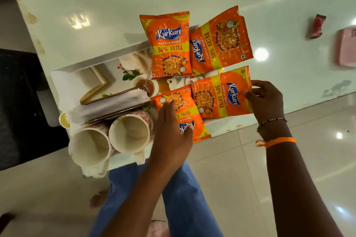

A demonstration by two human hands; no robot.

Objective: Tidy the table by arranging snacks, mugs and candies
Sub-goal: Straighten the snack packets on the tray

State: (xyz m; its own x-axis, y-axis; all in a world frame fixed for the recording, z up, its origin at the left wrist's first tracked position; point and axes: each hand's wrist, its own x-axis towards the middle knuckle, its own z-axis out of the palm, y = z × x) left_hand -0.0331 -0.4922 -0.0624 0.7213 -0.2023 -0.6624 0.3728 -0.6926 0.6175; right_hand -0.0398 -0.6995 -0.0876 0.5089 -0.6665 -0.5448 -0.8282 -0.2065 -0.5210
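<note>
Four orange snack packets lie in a two-by-two block on the white table (115,5), partly over a printed tray (77,80). Your left hand (171,130) rests flat, fingers straight, on the near-left packet (185,113). Your right hand (267,99) pinches the right edge of the near-right packet (217,96) with thumb and curled fingers. Beyond lie the far-left packet (169,44) and far-right packet (221,42). Two white mugs (109,140) stand touching on the tray's near end. A red candy (316,26) lies well apart, far right.
</note>
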